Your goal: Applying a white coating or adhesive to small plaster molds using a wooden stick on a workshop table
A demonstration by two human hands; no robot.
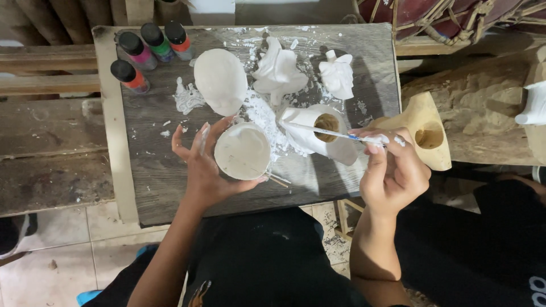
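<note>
Grey plank surface (170, 187) w/ white splatter carries white-coated carvings, drying apart. Left hand (202, 165), grip wrapped round a white-painted round piece (243, 151), tilts its face up for access. Right hand (392, 170) pinches a thin brush (324, 132), tip twd it.

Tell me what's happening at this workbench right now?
A person sits at a paint-spattered grey wooden board. The left hand cups a round white-coated piece. The right hand holds a thin paintbrush, its tip reaching a white-painted hollow carving. More white carved figures lie behind, and four small black-capped paint bottles stand at the far left corner.
</note>
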